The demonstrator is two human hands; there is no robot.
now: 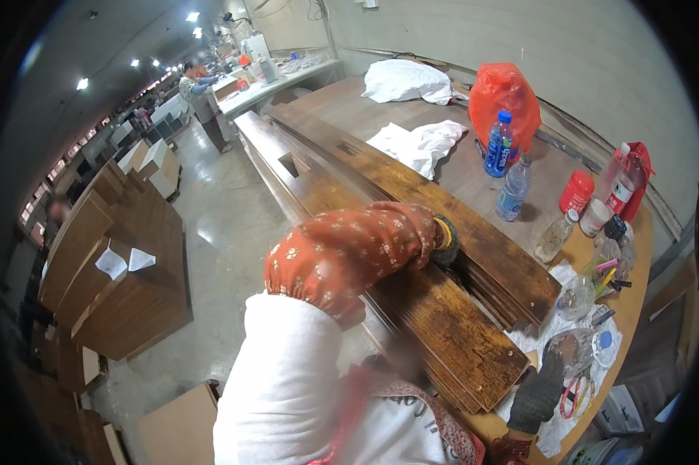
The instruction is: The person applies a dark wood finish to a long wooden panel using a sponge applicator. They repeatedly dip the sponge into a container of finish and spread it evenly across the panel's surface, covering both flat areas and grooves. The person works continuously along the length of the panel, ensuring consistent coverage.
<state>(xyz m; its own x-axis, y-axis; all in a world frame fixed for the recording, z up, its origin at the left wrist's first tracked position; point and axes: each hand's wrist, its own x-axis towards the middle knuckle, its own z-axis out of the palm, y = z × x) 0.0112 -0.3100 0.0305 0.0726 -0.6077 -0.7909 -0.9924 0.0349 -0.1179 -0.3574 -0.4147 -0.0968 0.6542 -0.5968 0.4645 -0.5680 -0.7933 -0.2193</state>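
Note:
Two stacks of long, dark brown wood-grain boards lie side by side, the near stack [466, 341] and the far stack [512, 267]. My left arm, in a red floral sleeve cover, reaches across the near stack. My gloved left hand [445, 242] is at the gap between the stacks; its fingers are mostly hidden. At the right end of the boards is my right hand [541, 395] in a dark glove, beside a clear plastic bottle with a blue cap [582, 349]. Whether its fingers grip the bottle does not show. White cloth [555, 430] lies under it.
Several bottles stand along the table's far right, among them a blue-labelled bottle [499, 145] and a red container [576, 191]. A red plastic bag [504, 101] and white cloths [419, 147] lie farther back. Brown cabinets [132, 271] stand left on the floor; a person [202, 105] works beyond.

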